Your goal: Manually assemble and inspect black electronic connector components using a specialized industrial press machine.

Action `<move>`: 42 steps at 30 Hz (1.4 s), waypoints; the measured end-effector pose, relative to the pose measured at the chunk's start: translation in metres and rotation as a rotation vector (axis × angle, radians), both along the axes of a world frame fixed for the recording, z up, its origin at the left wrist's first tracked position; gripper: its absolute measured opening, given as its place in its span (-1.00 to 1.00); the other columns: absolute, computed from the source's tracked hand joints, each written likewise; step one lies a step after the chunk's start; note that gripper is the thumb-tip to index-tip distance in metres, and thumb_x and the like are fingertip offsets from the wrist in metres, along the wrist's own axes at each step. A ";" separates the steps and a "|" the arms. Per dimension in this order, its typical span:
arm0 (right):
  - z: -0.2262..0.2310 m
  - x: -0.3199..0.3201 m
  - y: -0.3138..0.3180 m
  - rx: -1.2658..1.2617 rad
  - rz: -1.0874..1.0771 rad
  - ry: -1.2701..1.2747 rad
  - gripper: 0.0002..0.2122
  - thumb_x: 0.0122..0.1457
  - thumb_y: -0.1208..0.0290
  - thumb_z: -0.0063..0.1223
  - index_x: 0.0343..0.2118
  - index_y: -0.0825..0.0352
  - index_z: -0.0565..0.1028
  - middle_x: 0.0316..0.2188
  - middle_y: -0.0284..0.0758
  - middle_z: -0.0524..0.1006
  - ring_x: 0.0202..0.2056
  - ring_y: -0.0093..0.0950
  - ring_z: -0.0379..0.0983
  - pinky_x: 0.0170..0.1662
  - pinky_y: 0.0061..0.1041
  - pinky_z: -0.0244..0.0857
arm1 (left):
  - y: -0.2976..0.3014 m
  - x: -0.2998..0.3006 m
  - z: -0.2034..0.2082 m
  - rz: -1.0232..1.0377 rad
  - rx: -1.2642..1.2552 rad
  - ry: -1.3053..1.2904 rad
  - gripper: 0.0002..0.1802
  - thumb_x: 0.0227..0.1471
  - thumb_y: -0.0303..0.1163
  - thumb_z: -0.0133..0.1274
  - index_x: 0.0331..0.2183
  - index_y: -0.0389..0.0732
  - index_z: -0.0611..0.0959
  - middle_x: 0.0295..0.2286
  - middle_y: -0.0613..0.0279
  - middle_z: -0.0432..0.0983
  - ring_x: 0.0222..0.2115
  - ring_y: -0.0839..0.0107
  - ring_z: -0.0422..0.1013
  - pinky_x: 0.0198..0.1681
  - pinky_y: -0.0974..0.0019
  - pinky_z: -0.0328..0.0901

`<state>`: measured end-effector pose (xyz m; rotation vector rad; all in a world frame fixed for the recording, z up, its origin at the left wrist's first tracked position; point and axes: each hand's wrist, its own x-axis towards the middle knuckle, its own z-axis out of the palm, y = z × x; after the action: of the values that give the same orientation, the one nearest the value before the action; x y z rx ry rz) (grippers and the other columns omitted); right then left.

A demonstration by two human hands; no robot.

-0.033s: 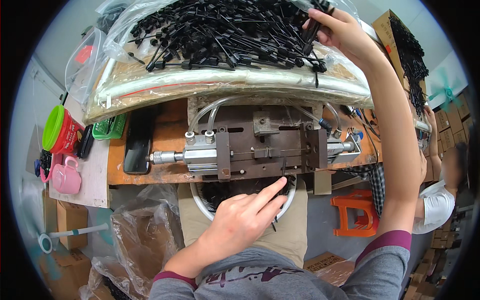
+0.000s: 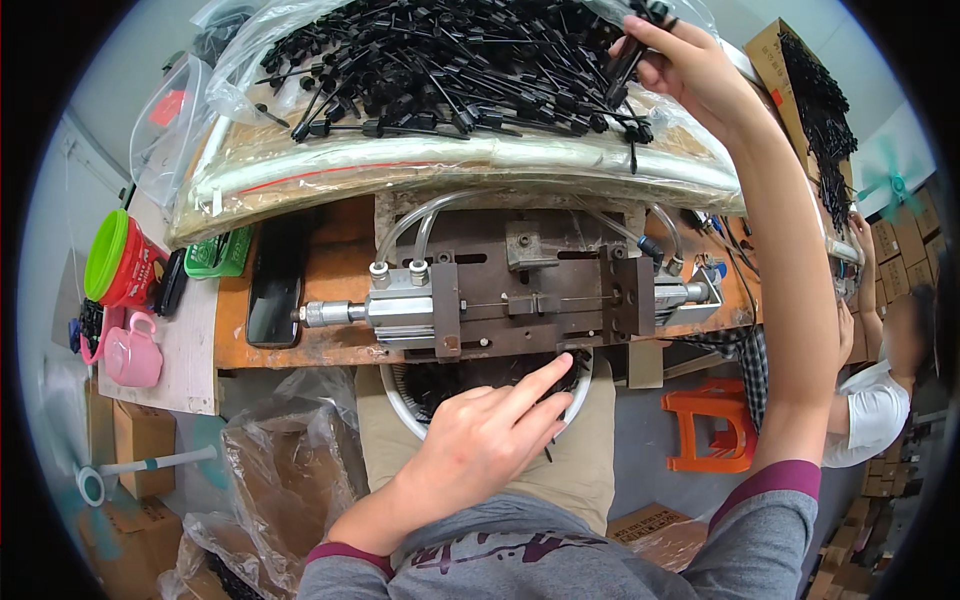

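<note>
The right hand [image 2: 685, 65] reaches up into the heap of black plastic parts [image 2: 450, 60] on clear plastic sheeting, fingers pinching one black piece. The left hand [image 2: 485, 440] rests over a white-rimmed bowl [image 2: 400, 410] on the lap, index finger stretched out to the lower edge of the metal pneumatic press [image 2: 510, 295].

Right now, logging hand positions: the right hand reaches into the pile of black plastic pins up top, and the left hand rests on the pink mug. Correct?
Not quite. In the head view the left hand rests over the white round bowl below the metal press jig, not the pink mug. The right hand is at the pile of black plastic pins.
</note>
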<state>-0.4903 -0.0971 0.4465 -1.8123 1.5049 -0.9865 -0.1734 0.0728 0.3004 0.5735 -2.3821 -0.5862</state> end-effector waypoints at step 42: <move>-0.138 0.108 0.216 0.235 -0.148 -1.157 -0.85 0.41 0.35 -0.12 -0.16 0.34 0.37 -0.30 -0.32 0.45 -0.60 -0.73 0.17 -0.53 -0.71 0.04 | -0.019 -0.025 -0.026 0.240 -0.091 0.077 -0.61 -0.27 -0.43 0.38 -0.27 -0.24 0.70 -0.09 0.10 0.62 -0.46 0.37 0.54 -0.39 0.37 0.42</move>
<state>-0.3824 0.1190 0.3087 -0.6730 0.9230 -1.4718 -0.1982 0.0537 0.2739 0.7680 -2.2139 -0.3851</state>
